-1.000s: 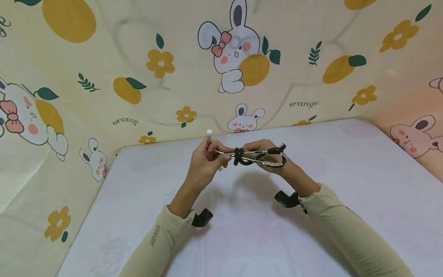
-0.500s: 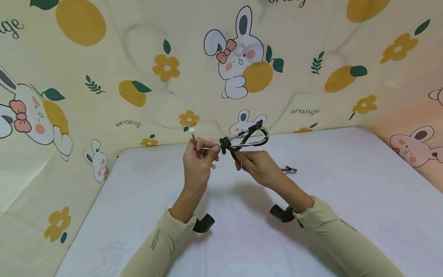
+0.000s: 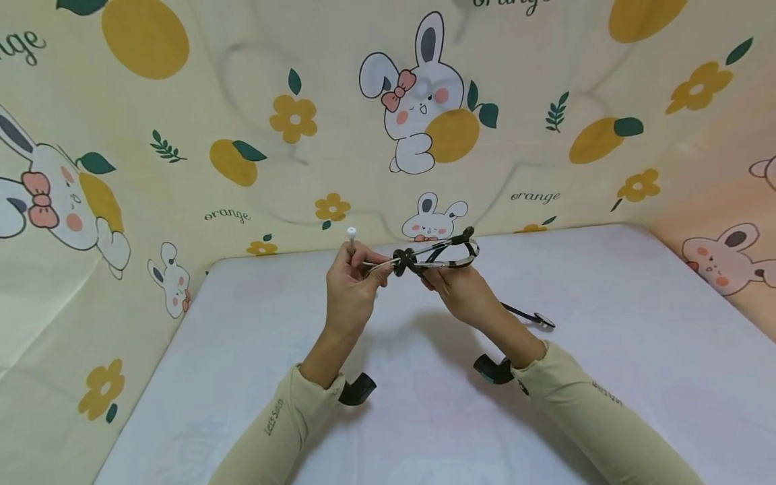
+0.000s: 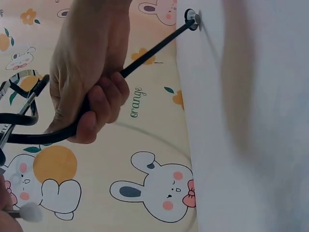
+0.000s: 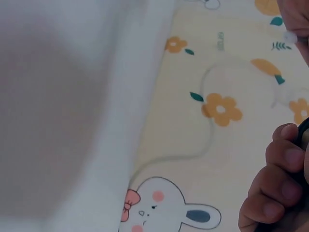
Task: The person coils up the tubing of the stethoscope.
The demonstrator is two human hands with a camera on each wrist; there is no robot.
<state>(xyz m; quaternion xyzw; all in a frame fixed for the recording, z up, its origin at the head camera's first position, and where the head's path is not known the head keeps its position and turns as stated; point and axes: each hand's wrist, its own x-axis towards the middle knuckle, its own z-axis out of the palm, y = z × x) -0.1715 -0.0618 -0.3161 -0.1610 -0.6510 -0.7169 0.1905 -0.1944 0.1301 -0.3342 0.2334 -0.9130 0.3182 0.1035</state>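
Note:
A stethoscope is held up over the table between both hands. My left hand (image 3: pixel 350 293) pinches its metal ear tubes near the white ear tip (image 3: pixel 351 233). Black tubing is wound around those metal tubes in a tight coil (image 3: pixel 403 262), just right of the left fingertips. Beneath the tubing loop (image 3: pixel 471 250), my right hand (image 3: pixel 467 294) grips the black tubing, its fingers curled round it in the left wrist view. From that fist a length of tube (image 4: pixel 154 48) runs out to the chest piece (image 4: pixel 192 20), which hangs to the right in the head view.
A white-covered table (image 3: pixel 412 404) spreads below the hands. Behind it stands a cream backdrop (image 3: pixel 339 155) printed with rabbits, oranges and flowers. Black wrist mounts (image 3: pixel 358 389) sit under both sleeves.
My right hand has come from behind the loop to grip the tubing below it. The stethoscope shifted left, then slightly back right. The chest piece has come into view and swung right.

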